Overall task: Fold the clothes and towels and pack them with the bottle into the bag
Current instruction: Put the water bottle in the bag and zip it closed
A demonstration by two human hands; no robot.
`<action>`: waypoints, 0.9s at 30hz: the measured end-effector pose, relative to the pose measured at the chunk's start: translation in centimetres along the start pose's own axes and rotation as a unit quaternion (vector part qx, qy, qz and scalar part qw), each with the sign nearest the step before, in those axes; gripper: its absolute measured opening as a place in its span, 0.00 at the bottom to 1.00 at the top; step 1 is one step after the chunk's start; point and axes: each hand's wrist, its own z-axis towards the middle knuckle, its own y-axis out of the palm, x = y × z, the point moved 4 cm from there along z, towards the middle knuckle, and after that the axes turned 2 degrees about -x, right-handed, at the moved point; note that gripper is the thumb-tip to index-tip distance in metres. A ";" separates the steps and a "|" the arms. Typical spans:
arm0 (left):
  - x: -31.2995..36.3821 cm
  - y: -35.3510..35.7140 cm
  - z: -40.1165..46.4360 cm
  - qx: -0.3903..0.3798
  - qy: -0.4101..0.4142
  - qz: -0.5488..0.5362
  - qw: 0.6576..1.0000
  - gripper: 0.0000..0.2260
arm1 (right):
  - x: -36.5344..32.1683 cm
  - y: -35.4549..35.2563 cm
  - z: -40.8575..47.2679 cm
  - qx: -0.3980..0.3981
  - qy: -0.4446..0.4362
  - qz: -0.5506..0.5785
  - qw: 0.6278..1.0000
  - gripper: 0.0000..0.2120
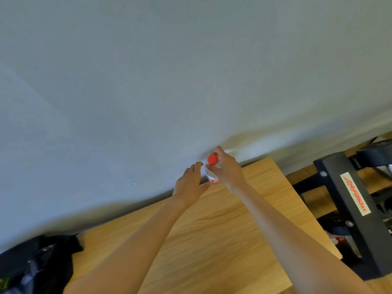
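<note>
The bottle (213, 169) is gripped by the right hand (228, 170) at the bench's (212, 230) far edge; the left hand (189, 183) lies open beside it. Packing into the dark bag (36, 266) seems left.

A plain grey-white wall (148, 81) stands behind the wooden counter (212, 230); right of the counter is a black metal frame (360, 219).
</note>
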 end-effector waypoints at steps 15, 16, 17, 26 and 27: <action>-9.2 -4.3 -9.9 0.068 -0.042 -0.193 0.978 0.26 | -13.3 8.5 -6.3 -0.077 -0.100 -0.035 0.991 0.11; -10.5 -5.0 -11.2 0.083 -0.048 -0.208 0.973 0.23 | -14.8 9.4 -6.8 -0.081 -0.111 -0.035 0.990 0.11; -11.8 -5.7 -12.6 0.096 -0.056 -0.218 0.970 0.21 | -16.3 10.4 -7.3 -0.087 -0.119 -0.034 0.989 0.11; -24.7 -13.7 -26.7 0.208 -0.131 -0.225 0.943 0.21 | -31.5 21.2 -12.4 -0.121 -0.215 -0.018 0.969 0.15; -26.2 -14.6 -28.2 0.218 -0.134 -0.228 0.939 0.22 | -33.1 22.5 -12.9 -0.131 -0.222 -0.008 0.966 0.15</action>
